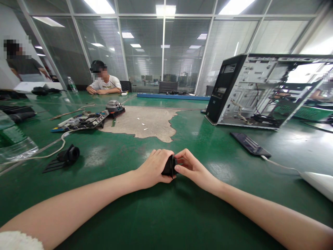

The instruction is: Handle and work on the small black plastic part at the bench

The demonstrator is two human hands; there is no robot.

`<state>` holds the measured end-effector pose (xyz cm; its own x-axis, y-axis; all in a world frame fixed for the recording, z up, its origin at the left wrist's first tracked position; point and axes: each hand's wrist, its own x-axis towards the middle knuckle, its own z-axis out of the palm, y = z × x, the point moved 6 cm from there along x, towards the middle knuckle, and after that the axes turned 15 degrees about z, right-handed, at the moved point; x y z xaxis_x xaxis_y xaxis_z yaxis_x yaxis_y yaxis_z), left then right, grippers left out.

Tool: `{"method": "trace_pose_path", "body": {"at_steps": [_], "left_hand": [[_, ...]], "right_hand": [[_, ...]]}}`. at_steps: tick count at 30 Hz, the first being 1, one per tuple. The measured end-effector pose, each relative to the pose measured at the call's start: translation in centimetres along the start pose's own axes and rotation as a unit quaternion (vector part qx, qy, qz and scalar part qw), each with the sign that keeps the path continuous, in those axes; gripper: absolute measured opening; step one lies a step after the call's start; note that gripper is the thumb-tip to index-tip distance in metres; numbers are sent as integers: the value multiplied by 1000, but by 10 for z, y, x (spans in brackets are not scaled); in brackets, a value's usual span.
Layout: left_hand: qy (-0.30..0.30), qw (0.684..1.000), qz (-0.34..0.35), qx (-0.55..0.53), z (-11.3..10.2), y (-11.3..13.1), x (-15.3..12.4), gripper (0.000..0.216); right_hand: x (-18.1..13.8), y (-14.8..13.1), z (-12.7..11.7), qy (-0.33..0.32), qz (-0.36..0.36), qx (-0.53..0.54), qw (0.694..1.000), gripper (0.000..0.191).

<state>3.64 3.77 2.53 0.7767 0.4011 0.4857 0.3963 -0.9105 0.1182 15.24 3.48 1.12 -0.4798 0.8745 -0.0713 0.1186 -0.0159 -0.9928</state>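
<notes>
A small black blocky part [168,168] with a thin flat edge on its right side is held just above the green table, between both hands. My left hand [155,166] is closed around its left side, the thumb underneath. From the right, my right hand [191,168] pinches the part's other side with thumb and fingertips. Its exact kind is hard to make out, as the fingers cover much of it. To the left lies a black plastic piece [68,155] with a round end and flat slats, apart from both hands.
An opened computer case [226,90] stands at right, with a phone [249,144] on a white cable before it. A circuit board [83,121] and a cooler [114,106] sit left by a bare worn patch [151,119]. A bottle [15,139] lies far left. Another person [106,83] sits opposite.
</notes>
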Motion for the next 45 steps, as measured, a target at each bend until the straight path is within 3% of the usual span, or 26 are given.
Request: {"method": "trace_pose_path", "body": {"at_steps": [4,10,14,20,27,32,39,45], "left_hand": [[1,1000,3,-3,0,0,0,54],[-6,1000,-1,4,1,-1,0,53],[-1,1000,1,5,0,0,0,53],[1,1000,1,2,0,0,0,54],[-7,1000,-2,7,2,-1,0,54],[-3,1000,1,6,1,0,0,53],[-5,1000,-3,4,1,0,1,54],[-11,1000,-8,-1,0,0,1,53]], "right_hand": [[-1,0,1,-8,9,-16,1000,29],[-3,-2,0,2,-38,-37,999,30],[-1,-2,1,-3,-21,5,1000,23],[1,1,0,-3,18,-11,1000,31],[-3,0,-1,3,-37,-48,998,33],[-1,1,-1,6,-20,-7,1000,21],[-1,1,3,-12,13,-24,1000,25],[-6,-5,3,0,-53,-42,998,30]]}}
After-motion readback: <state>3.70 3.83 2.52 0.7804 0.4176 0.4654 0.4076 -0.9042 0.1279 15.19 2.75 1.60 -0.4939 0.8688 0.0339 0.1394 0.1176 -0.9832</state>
